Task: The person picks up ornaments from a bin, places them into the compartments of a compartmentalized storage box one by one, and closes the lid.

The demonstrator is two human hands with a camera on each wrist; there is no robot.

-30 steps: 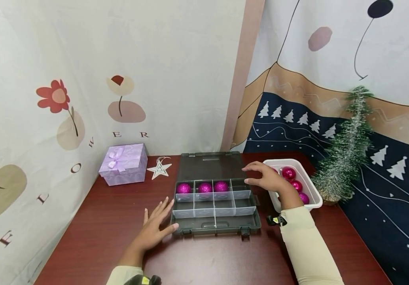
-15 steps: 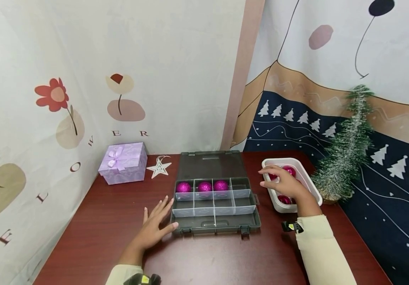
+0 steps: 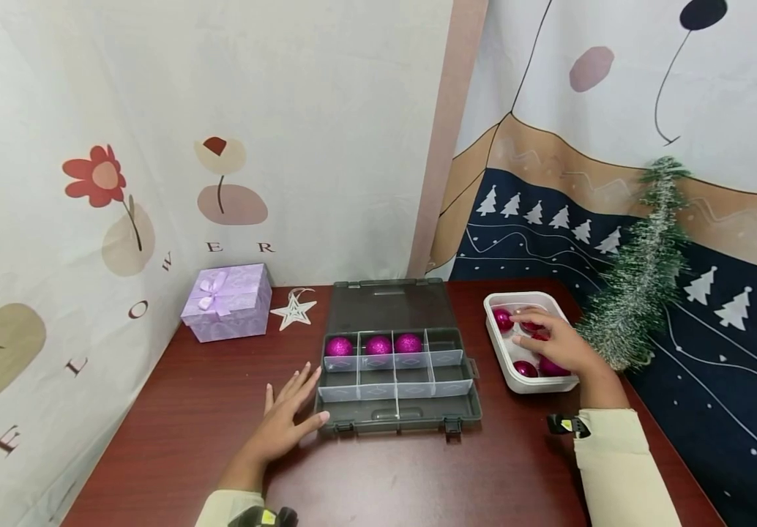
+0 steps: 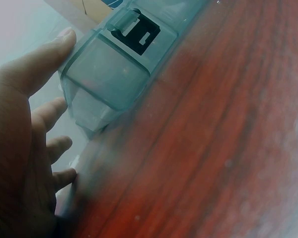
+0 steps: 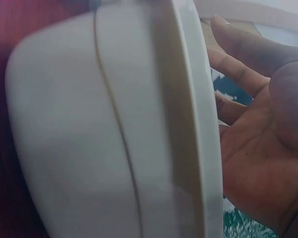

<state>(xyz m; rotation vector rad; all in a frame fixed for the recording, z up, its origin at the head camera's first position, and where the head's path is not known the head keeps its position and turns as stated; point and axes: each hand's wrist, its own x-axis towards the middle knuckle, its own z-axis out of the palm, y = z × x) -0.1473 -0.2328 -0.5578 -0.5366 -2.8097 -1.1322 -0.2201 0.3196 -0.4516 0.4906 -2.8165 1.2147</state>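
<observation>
My left hand (image 3: 282,424) lies with spread fingers at the near left corner of a dark clear divided box (image 3: 365,411), thumb touching its side. In the left wrist view the thumb (image 4: 49,57) meets the box edge. Three glittery magenta baubles (image 3: 378,345) sit in its back row, in separate compartments. Over a white plastic tub (image 3: 537,386) to the right, my right hand (image 3: 566,345) reaches in with loosely extended fingers. Shiny magenta baubles (image 3: 502,319) lie around the fingers; some are partly hidden beneath the hand. The tub wall (image 5: 64,109) blocks the fingertips in the right wrist view.
The box lid (image 3: 388,307) lies back behind it. A lilac gift box (image 3: 230,304) and a white star ornament (image 3: 295,312) stand at the back left. A frosted small Christmas tree (image 3: 638,285) rises close behind the tub's right side. Fabric backdrops border the tabletop (image 3: 378,483).
My right hand has moved right, from above the divided box's back right corner to over the white tub, and lowered among the baubles. The left hand stays where it was.
</observation>
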